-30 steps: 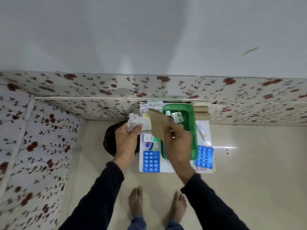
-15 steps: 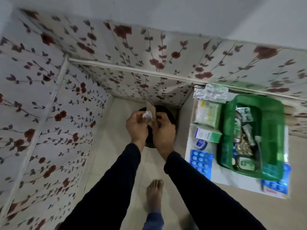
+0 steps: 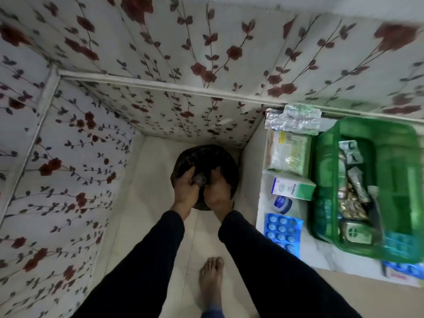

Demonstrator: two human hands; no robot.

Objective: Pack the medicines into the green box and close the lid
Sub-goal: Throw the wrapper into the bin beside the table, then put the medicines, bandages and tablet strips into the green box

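The green box (image 3: 321,171) stands open on the white table at the right, with tubes, foil strips and a small green tin inside. Beside it lie silver blister strips (image 3: 293,119), a pale green packet (image 3: 288,154), a white and green carton (image 3: 292,188), a small blue jar (image 3: 283,203) and a blue blister pack (image 3: 282,232). My left hand (image 3: 185,189) and my right hand (image 3: 216,191) are low over the black bin (image 3: 206,157), left of the table. A crumpled grey wrapper (image 3: 199,179) sits between them, pinched by the left fingers. My right fingers curl down into the bin, their grip hidden.
Flowered wall panels close in the corner behind and to the left of the bin. A second blue blister pack (image 3: 403,271) lies at the table's near right edge. My bare foot (image 3: 211,278) stands on the pale tiled floor.
The view swung left from the table to the bin. Both hands dropped from above the bin down into its mouth. The brown card piece held earlier is no longer visible.
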